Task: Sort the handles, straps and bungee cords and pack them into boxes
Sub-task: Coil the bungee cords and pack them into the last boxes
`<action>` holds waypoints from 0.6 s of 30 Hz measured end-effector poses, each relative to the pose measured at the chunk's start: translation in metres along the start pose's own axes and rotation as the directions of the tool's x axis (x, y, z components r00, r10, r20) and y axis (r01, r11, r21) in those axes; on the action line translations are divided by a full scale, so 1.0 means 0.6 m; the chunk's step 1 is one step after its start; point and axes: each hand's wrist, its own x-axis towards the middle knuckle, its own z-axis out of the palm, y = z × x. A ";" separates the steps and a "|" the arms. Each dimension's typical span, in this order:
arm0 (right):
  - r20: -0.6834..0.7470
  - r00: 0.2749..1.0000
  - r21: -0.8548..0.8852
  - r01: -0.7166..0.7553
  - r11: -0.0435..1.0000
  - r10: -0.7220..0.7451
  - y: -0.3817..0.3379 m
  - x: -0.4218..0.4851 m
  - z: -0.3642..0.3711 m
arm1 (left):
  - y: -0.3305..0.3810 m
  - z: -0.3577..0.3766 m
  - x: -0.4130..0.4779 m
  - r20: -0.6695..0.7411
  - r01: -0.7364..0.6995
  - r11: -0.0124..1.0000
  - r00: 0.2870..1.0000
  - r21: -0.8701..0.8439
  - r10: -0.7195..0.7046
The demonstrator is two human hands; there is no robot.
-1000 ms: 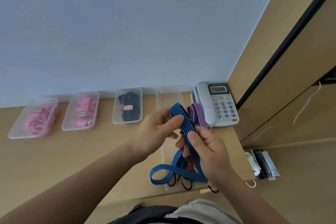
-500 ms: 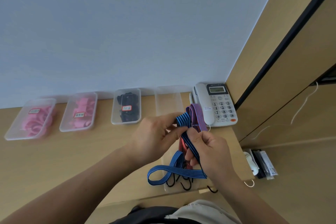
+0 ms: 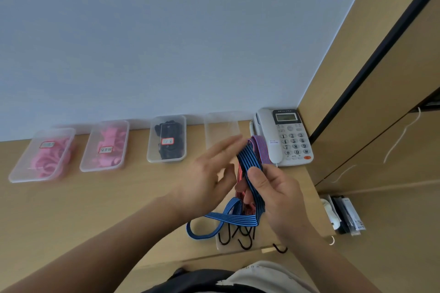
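Fingers of right hand [image 3: 278, 195] curled, thumb [image 3: 256, 175] on top, pinching blue bungee cord [image 3: 248, 158] mid-length. Narrow grip, with the cord passing under the thumb and down past the palm. Left hand [image 3: 209, 178] held flat, its fingers [image 3: 225, 148] straight, spread and motion-blurred. They sit just left of the cord's upper fold; cannot tell if they touch it.

Blue cord is a flat elastic band, dark blue with lighter blue stripes. It is folded over above the right thumb, and the lower part hangs in a loose loop over the desk [image 3: 95, 209] in front of both hands. A red striped cord [image 3: 240, 172] runs between the two hands behind the blue one, partly hidden. A purple striped cord [image 3: 260, 147] arches just behind the blue fold, next to the telephone [image 3: 288, 135].

Black wire hooks [image 3: 238, 236] lie below the loop on a clear tray [image 3: 220, 246] at the desk's front edge. One more hook [image 3: 279, 248] hangs past that edge.

Along the wall stand four clear boxes. Two are labelled with pink contents [image 3: 42, 154] [image 3: 104, 147], one is labelled with black contents [image 3: 167, 138], and one clear box [image 3: 221, 128] stands beyond the left fingertips.
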 end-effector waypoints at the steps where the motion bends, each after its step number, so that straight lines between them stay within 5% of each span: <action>1: 0.007 1.000 -0.002 0.000 1.000 0.000 0.001 0.000 -0.001 | 0.004 -0.003 0.000 0.028 0.182 0.962 0.983 -0.202 -0.180; 4: 0.025 1.000 0.006 -0.008 1.000 0.008 0.004 0.000 0.001 | 0.008 -0.015 0.011 0.232 0.496 0.662 0.862 -0.561 -0.450; 10: 0.021 1.000 0.008 -0.001 1.000 0.001 0.009 0.000 0.004 | 0.011 -0.017 0.014 0.390 0.548 0.372 0.819 -0.749 -0.421; 13: -0.017 0.999 0.003 -0.048 0.999 0.048 0.010 0.003 0.003 | 0.012 -0.019 0.014 0.322 0.517 0.410 0.829 -0.752 -0.456; 18: -0.037 0.994 -0.023 -0.100 0.995 0.099 0.013 0.002 0.003 | 0.020 -0.019 0.014 0.082 0.339 0.665 0.919 -0.665 -0.386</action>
